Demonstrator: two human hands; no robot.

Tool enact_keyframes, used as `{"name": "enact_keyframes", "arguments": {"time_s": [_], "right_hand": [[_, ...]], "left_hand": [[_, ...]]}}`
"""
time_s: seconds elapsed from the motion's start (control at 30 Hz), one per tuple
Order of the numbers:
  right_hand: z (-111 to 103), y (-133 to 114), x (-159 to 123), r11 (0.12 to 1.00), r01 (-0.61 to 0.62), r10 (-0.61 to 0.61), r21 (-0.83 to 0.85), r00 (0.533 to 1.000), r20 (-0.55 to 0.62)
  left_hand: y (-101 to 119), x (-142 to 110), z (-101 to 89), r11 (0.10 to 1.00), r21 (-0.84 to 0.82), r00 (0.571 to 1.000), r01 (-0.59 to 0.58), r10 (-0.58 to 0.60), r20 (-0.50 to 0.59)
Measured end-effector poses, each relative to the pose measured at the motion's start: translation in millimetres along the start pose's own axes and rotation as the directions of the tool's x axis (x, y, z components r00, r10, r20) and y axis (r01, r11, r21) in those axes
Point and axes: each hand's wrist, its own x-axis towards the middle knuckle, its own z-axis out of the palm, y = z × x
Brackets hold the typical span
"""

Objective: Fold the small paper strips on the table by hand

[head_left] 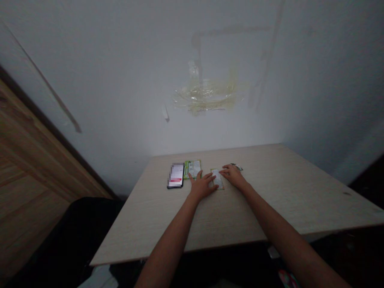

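A small whitish paper packet with printed text and a yellowish edge lies flat on the table between my hands. My left hand rests with its fingers spread, the right-hand ones on the packet's left side. Its other fingertips reach the lower edge of a green and white printed packet. From the other side, my right hand touches the small packet's upper right edge with fingers stretched out and slightly apart. Just behind my right hand lies a small dark green and white piece, partly covered by it.
A phone with a lit, partly blurred screen lies left of the green packet. The pale wooden table meets a grey wall bearing old tape. A wooden panel and a dark object stand at the left.
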Motion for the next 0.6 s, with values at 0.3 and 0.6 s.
{"name": "enact_keyframes", "arguments": {"time_s": [0.3,0.6], "right_hand": [[1.2,-10.3,-1.0,0.996,-0.051,0.047,-0.077,0.997,-0.063],[-1.9,-18.0,-0.4,0.992,-0.080,0.078,-0.099,0.997,-0.026]], "left_hand": [[-0.3,0.3,-1.6,1.000,-0.028,1.000,-0.014,0.014,-0.005],[2.2,-0.8,-5.6,1.000,-0.020,1.000,-0.005,0.005,0.013]]}}
